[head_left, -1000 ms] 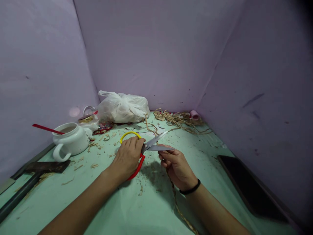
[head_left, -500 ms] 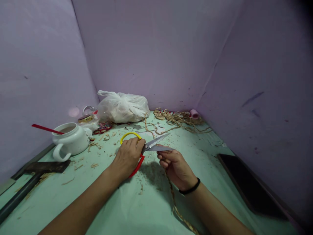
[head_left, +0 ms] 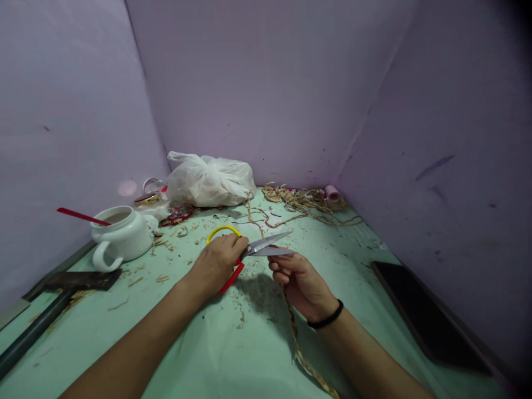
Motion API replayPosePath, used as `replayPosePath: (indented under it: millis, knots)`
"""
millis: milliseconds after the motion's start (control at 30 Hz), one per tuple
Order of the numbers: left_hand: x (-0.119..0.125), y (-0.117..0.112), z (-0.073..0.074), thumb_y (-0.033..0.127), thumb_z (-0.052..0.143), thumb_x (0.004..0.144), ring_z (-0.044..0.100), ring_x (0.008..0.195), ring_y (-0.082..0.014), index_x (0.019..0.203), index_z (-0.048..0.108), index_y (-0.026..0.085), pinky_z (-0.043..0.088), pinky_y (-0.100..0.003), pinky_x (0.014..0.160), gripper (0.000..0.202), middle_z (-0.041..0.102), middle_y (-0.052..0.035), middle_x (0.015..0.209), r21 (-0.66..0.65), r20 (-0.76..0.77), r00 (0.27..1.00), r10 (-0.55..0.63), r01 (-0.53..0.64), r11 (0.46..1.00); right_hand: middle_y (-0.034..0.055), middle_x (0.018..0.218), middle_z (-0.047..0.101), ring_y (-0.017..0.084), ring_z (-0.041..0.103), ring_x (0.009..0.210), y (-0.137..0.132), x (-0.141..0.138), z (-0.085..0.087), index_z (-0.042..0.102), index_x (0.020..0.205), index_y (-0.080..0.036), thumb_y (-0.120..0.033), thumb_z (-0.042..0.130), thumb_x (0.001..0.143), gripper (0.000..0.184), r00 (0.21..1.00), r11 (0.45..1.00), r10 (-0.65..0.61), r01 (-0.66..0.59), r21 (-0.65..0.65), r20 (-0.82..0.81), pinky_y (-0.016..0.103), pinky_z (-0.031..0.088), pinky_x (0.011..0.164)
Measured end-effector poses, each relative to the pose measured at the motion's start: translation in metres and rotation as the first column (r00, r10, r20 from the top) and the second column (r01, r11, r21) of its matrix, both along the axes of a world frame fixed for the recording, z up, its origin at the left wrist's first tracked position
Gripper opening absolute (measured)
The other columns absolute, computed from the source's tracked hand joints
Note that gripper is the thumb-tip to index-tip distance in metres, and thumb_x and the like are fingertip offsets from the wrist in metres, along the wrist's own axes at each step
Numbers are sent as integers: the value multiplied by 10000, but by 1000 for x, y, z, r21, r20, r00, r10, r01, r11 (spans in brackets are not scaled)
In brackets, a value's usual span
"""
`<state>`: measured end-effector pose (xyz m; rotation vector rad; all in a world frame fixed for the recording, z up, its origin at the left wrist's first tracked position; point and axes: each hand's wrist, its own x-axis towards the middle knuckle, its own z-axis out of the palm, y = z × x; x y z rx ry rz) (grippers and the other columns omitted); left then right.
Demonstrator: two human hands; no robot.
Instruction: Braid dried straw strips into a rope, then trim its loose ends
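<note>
My left hand (head_left: pixel 218 263) is closed round a pair of scissors (head_left: pixel 266 244), one handle loop yellow and the other red. The blades point right, slightly apart, and reach over the fingertips of my right hand (head_left: pixel 301 285). That hand pinches a braided straw cord (head_left: pixel 296 338), which hangs below the palm and runs toward the bottom edge. A black band circles the right wrist. The pinched end of the cord is mostly hidden by fingers and blades. Beyond the blades, a thinner length of straw cord (head_left: pixel 272 224) lies on the green tabletop (head_left: pixel 233 354).
At left stand a white mug-like pot (head_left: pixel 128 238) with a red stick and a hammer-like tool (head_left: pixel 62 293). A knotted plastic bag (head_left: pixel 211 180), a cord heap (head_left: pixel 299 199) and a pink spool (head_left: pixel 331 193) sit at the back. A dark phone-like slab (head_left: pixel 424 316) lies right.
The scissor blades have closed a little, the lower red handle rising toward the yellow one. The right hand keeps its pinch on the cord. The whole view has shifted slightly.
</note>
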<state>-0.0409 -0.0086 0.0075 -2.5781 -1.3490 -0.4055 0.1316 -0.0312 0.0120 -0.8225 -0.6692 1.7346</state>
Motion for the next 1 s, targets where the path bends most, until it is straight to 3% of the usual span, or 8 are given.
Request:
replayPosePath:
  millis: [200,267,333,400,500,600,800,1000]
  knots:
    - [-1,-1,0,134,370,779,454,633,-134,799,512,182,364,-250,586,151,512,-17,707,-117,378,926,-24,73,990,-22,576,487,38,401,496,0,0,-3,606,644,-126,-108,703,510,167,999,999,37,-38,-21,-32,129,240,359]
    - [2,-1,2,204,448,767,468,578,-108,807,498,189,376,-229,561,66,528,5,683,-218,666,741,89,79,973,-27,574,490,38,411,487,-1,-1,-5,611,681,-130,-124,710,527,184,996,995,88,-90,-44,-33,130,260,363]
    - [8,-1,5,284,529,730,483,515,-91,860,466,196,378,-211,499,169,559,15,681,-356,867,427,256,171,919,-24,585,510,42,441,493,-3,-3,-6,604,670,-127,-141,718,533,179,987,985,157,-158,-64,-23,133,299,383]
    - [14,1,6,321,601,669,488,468,-82,894,433,197,355,-188,432,307,591,8,687,-445,895,137,425,340,828,-19,603,534,48,471,506,-5,-5,-8,598,659,-127,-149,725,530,182,975,972,222,-222,-75,-6,139,338,412]
    - [22,6,3,267,680,568,466,425,-54,887,432,186,322,-150,387,411,604,3,667,-493,787,-76,612,518,699,-18,610,553,50,485,505,-7,-8,-12,599,656,-128,-160,728,536,179,957,955,291,-289,-69,13,148,364,437]
    - [28,11,-2,188,697,508,436,387,-40,862,439,182,306,-130,359,438,556,44,571,-495,715,-143,684,586,641,-3,633,589,65,516,524,-8,-9,-15,603,663,-126,-164,735,533,189,942,941,334,-331,-74,40,165,386,467]
    - [33,13,-5,176,692,520,454,392,-60,884,436,197,369,-155,375,445,501,85,509,-459,747,-173,642,565,686,12,648,616,91,546,540,-7,-9,-16,611,762,-131,-272,715,615,229,961,969,245,-248,9,129,230,447,548]
    - [32,14,-1,145,677,517,460,426,-45,850,438,176,338,-135,377,411,586,7,632,-462,661,-179,728,668,584,-2,578,588,71,520,466,-7,-9,-16,611,694,-119,-285,715,617,211,940,948,315,-318,5,128,201,415,491]
